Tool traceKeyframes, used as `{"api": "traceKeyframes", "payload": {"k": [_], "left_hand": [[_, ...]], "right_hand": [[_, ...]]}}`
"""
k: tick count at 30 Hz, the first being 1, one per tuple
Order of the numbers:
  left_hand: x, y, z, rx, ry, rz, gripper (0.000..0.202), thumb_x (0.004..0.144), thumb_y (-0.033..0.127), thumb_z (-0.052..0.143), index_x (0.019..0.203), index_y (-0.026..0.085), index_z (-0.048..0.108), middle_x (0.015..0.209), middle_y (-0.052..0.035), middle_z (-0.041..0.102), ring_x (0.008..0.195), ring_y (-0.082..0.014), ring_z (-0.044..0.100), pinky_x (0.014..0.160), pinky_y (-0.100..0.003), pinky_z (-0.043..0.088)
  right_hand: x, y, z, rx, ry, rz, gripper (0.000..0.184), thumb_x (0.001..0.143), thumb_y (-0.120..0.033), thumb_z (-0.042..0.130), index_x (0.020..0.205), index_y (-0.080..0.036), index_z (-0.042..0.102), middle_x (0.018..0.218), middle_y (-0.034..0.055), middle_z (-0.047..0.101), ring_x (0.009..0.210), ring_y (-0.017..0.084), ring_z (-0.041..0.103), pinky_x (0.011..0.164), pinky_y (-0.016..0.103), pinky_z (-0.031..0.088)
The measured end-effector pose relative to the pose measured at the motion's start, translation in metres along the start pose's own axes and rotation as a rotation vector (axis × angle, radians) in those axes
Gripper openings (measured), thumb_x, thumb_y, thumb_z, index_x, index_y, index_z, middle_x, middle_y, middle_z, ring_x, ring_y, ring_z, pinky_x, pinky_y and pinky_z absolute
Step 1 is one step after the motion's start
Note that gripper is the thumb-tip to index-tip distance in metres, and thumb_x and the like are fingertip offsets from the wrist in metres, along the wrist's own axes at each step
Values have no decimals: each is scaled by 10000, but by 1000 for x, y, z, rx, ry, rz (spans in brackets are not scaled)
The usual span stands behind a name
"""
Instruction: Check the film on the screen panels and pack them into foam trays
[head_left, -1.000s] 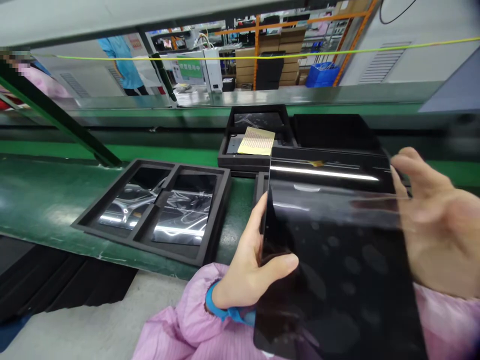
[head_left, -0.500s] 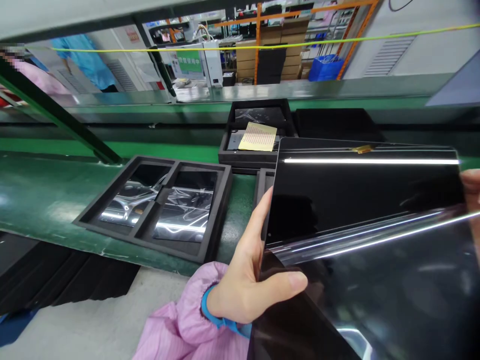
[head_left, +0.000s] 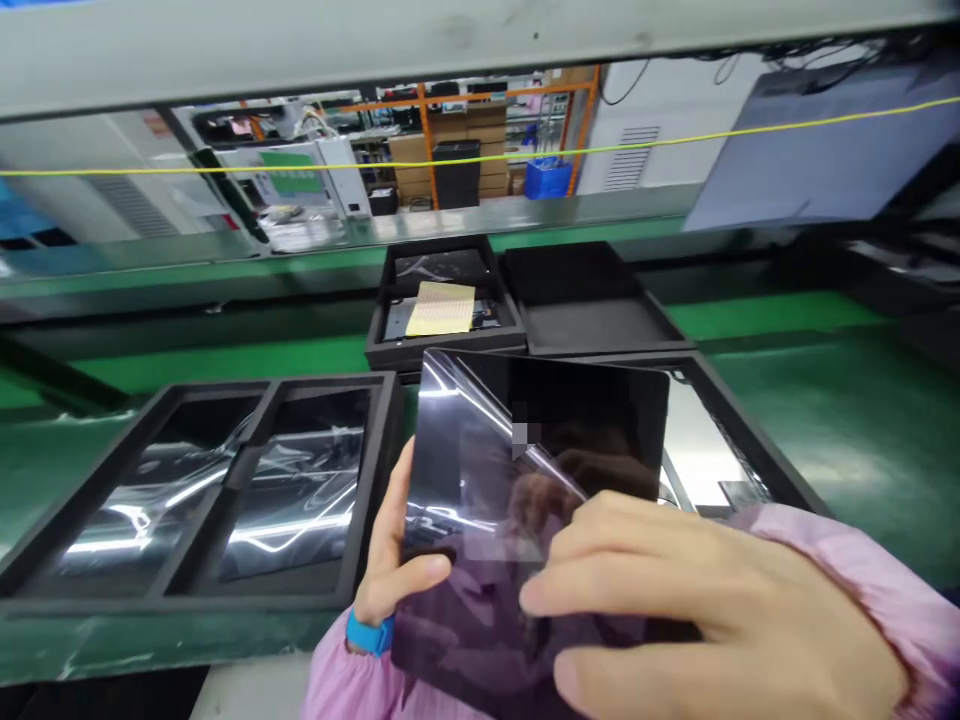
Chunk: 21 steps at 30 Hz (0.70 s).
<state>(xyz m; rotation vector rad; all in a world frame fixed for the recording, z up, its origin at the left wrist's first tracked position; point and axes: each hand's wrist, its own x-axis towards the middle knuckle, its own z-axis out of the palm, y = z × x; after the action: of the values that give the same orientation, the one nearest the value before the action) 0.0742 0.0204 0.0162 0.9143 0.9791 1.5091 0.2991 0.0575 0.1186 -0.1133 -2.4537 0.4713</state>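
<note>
My left hand (head_left: pixel 397 570) grips a glossy black tablet screen (head_left: pixel 480 640) by its left edge, thumb on the front face. The screen is tilted up towards me, and a bright diagonal streak crosses its shiny surface; I cannot tell whether that is film or a reflection. My right hand (head_left: pixel 675 600) is over the lower right of the screen, fingers bent and thumb apart from them. Nothing shows between its fingertips, and whether they touch the surface is unclear. Behind the screen lies a dark foam tray (head_left: pixel 757 430) with a bright reflective panel (head_left: pixel 701 440) in it.
At left, a two-compartment foam tray (head_left: pixel 386 480) holds film-covered panels (head_left: pixel 300 480). Farther back, another tray (head_left: pixel 382 350) carries a yellow paper slip (head_left: pixel 442 308), beside a black tray (head_left: pixel 600 320). A yellow cord (head_left: pixel 480 158) spans the view above the green bench (head_left: pixel 847 430).
The screen has moved left and farther from me. My right hand has left its right edge and come over its front, while my left hand keeps hold. The view has swung right.
</note>
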Motion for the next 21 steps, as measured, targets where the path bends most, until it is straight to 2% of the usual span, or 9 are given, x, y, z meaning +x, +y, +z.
{"api": "traceKeyframes", "payload": {"k": [3, 5, 9, 13, 16, 19, 21], "left_hand": [[-5, -3, -5, -26, -14, -66, 830, 574, 350, 823, 1342, 396, 510, 1340, 49, 597, 1309, -299, 478, 1107, -388, 365], [-8, -3, -7, -41, -24, -100, 820, 577, 362, 816, 1333, 427, 508, 1316, 74, 612, 1325, -288, 460, 1115, -383, 360], [-11, -2, -8, 15, 37, -84, 761, 566, 315, 801, 1271, 465, 556, 1335, 154, 579, 1386, -220, 376, 1157, -279, 275], [-13, 6, 0, -1, 26, -119, 706, 608, 297, 769, 1222, 565, 544, 1200, 223, 650, 1297, -152, 492, 1070, -157, 362], [-12, 12, 7, -31, -4, -114, 682, 616, 328, 766, 1205, 590, 541, 1178, 229, 660, 1242, -186, 549, 1058, -204, 414], [-12, 14, 7, -15, -15, -103, 715, 602, 301, 759, 1231, 562, 541, 1221, 195, 648, 1259, -236, 534, 1078, -275, 422], [-14, 13, 5, 37, -4, -104, 709, 624, 309, 743, 1251, 560, 523, 1250, 187, 633, 1262, -228, 531, 1070, -267, 425]], "right_hand": [[1, 3, 10, -5, 4, -153, 197, 873, -271, 540, 964, -135, 650, 1039, 65, 651, 923, 145, 580, 789, 229, 506], [-4, 6, 15, -2, 21, -162, 131, 846, -245, 576, 904, -151, 647, 1024, 45, 656, 958, 130, 580, 812, 196, 503], [-6, 9, 16, 73, -49, -110, 136, 867, -252, 503, 782, -186, 587, 1012, 41, 652, 948, 96, 596, 861, 159, 490], [-1, 12, 4, 75, -173, -226, 172, 868, -323, 529, 768, -188, 565, 1094, 53, 636, 1074, 130, 567, 930, 200, 482], [0, 14, -2, 52, -210, -299, 178, 871, -314, 509, 761, -183, 558, 1103, 74, 627, 1104, 165, 557, 950, 249, 488], [0, 14, -2, 8, -226, -306, 159, 873, -279, 515, 805, -162, 599, 1102, 81, 626, 1129, 177, 547, 993, 261, 472], [0, 12, -1, -37, -237, -310, 160, 871, -260, 521, 834, -149, 630, 1118, 70, 625, 1160, 180, 529, 1044, 261, 443]]}}
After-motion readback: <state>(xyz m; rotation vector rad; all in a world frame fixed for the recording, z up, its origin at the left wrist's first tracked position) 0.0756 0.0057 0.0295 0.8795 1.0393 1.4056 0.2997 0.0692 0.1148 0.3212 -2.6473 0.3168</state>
